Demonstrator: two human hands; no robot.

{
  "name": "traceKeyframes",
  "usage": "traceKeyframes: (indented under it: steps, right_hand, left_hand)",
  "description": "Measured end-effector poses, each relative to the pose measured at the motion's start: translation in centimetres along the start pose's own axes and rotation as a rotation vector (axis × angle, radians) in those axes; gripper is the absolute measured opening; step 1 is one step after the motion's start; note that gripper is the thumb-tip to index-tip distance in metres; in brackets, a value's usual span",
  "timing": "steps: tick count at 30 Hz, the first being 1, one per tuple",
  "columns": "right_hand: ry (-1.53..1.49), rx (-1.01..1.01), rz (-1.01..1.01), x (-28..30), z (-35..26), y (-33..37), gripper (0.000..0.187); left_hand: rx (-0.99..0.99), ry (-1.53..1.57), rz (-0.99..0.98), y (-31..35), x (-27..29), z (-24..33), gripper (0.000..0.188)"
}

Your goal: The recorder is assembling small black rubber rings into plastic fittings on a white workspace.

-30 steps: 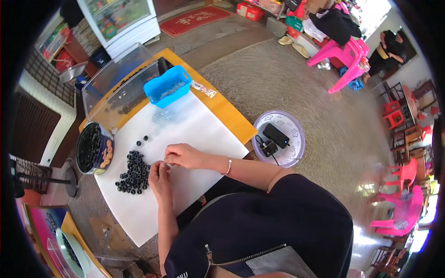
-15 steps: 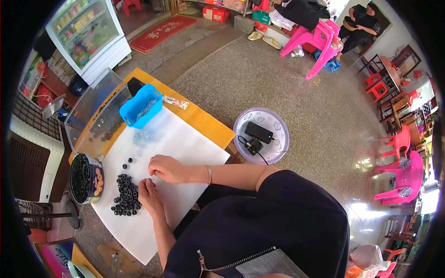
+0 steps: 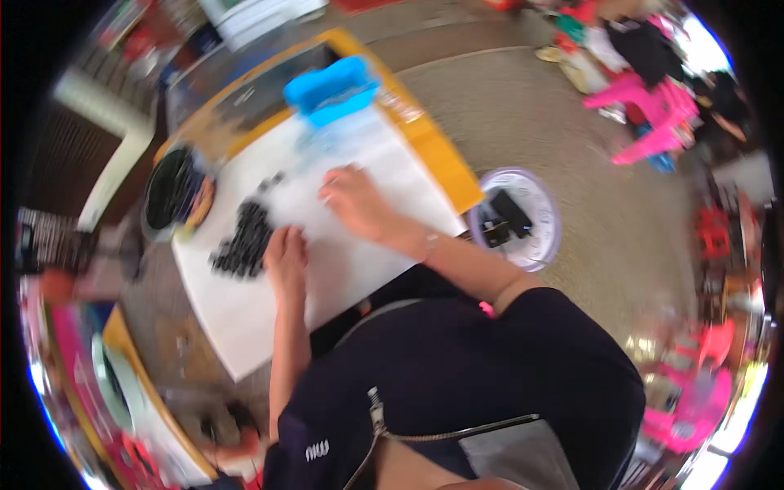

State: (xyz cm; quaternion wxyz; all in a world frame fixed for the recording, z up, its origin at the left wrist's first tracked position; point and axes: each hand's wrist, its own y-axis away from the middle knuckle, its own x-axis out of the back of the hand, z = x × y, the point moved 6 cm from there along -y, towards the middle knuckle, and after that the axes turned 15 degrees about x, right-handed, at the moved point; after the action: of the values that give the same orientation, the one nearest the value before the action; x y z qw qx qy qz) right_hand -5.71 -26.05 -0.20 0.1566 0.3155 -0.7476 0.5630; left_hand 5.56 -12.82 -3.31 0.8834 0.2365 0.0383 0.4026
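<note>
Reaching up the white sheet (image 3: 359, 261), the right hand (image 3: 359, 204) has been moved off the beads (image 3: 241, 241), fingers spread open; the left hand (image 3: 286, 261) stays beside them, grip hidden.

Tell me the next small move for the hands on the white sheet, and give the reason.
Probably the left hand should reach a little leftward to take pieces from the pile of small black pieces. It rests on the white sheet right beside that pile, while the right hand lies flat farther up, away from it. The blur hides whether either hand already pinches a piece.
</note>
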Motion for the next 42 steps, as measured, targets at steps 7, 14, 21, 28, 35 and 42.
traceKeyframes:
  steps: [7,14,21,28,35,42]
  right_hand:
    - [-0.380,-0.287,-0.324,-1.3,-2.0,-0.5,0.018]
    - [-0.554,-0.419,-0.139,-1.8,-1.9,0.3,0.014]
    - [-0.617,-0.500,-0.098,-1.8,-1.5,0.7,0.010]
    - [-0.603,-0.545,-0.112,-1.9,-1.1,1.0,0.014]
    - [-0.464,-0.493,-0.141,-1.2,-1.4,0.3,0.018]
    - [-0.376,-0.411,-0.206,-1.6,-1.4,0.0,0.024]
  left_hand:
    - [0.017,0.104,-0.166,1.2,-1.5,1.6,0.020]
    - [0.033,0.121,-0.133,0.7,-1.5,0.3,0.019]
    - [0.069,0.165,-0.163,0.8,-1.6,0.6,0.019]
    - [0.037,0.137,-0.170,0.6,-1.6,0.4,0.015]
    - [0.010,0.253,-0.109,0.8,-1.3,0.8,0.012]
    - [-0.039,0.146,-0.089,0.8,-1.6,0.6,0.012]
